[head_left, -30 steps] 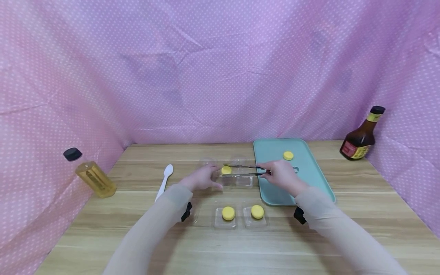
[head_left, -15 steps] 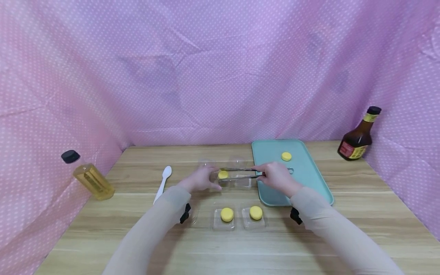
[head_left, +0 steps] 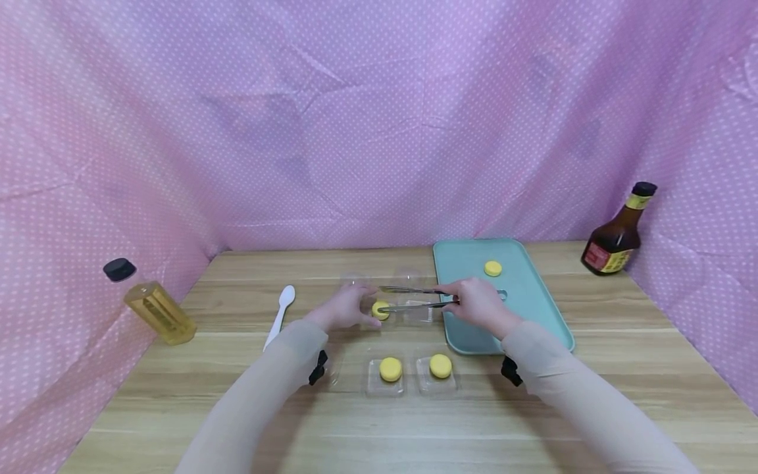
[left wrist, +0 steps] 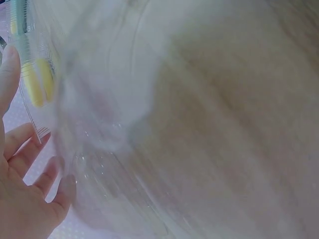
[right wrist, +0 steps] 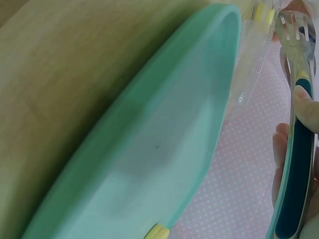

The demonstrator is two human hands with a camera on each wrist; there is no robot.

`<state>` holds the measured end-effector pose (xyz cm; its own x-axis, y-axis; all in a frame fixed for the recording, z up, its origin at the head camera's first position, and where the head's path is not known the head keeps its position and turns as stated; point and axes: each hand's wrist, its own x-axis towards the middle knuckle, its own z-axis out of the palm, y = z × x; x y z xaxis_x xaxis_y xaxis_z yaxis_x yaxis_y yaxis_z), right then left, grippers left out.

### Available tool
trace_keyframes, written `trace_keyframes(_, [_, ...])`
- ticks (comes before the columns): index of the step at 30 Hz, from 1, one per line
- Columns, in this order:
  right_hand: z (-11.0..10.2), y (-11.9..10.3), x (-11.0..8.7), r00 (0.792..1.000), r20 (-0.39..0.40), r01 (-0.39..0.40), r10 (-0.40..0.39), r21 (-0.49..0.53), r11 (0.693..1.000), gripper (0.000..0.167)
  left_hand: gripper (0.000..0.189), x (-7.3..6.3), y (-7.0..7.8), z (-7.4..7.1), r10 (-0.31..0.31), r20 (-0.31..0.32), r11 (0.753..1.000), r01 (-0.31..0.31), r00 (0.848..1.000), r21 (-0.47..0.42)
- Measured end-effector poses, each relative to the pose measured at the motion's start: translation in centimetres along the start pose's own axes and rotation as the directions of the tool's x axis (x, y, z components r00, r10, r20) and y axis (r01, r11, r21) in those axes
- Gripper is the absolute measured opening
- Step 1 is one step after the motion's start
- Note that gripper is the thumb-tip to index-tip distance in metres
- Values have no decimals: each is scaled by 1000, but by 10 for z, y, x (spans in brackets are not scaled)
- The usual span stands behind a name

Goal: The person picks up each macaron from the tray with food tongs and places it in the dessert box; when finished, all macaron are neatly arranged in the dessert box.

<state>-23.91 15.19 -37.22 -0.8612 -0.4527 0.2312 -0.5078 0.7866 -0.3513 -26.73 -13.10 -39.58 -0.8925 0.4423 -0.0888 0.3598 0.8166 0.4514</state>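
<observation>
Pink dotted cloth (head_left: 379,131) walls the wood-grain table (head_left: 379,428); the left hand (head_left: 346,308) grips a clear container (left wrist: 42,117), the right hand (head_left: 481,303) pinches tongs (right wrist: 295,169).

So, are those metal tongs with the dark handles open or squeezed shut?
Open: the head view shows a clear gap between both halves of the metal tongs in the right hand.

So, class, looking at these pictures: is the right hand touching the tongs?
Touching. The right wrist view shows the right hand gripping the tongs, its thumb lying on the dark handle.
</observation>
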Motion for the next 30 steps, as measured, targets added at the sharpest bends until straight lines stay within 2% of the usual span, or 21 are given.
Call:
trace_keyframes(8, [1,8,-4,1000,-25,1,-1,-10,1000,43,79,0,2,0,4,14,1000,-5,1000,30])
trace_keyframes(23, [-7,26,-16,998,-39,-48,49,23,999,48,80,-1,4,-4,25,61,996,-30,998,86])
trace_keyframes(30, [-16,40,-23,992,-48,-116,121,96,989,50,89,0,20,-6,0,23,990,-4,1000,138])
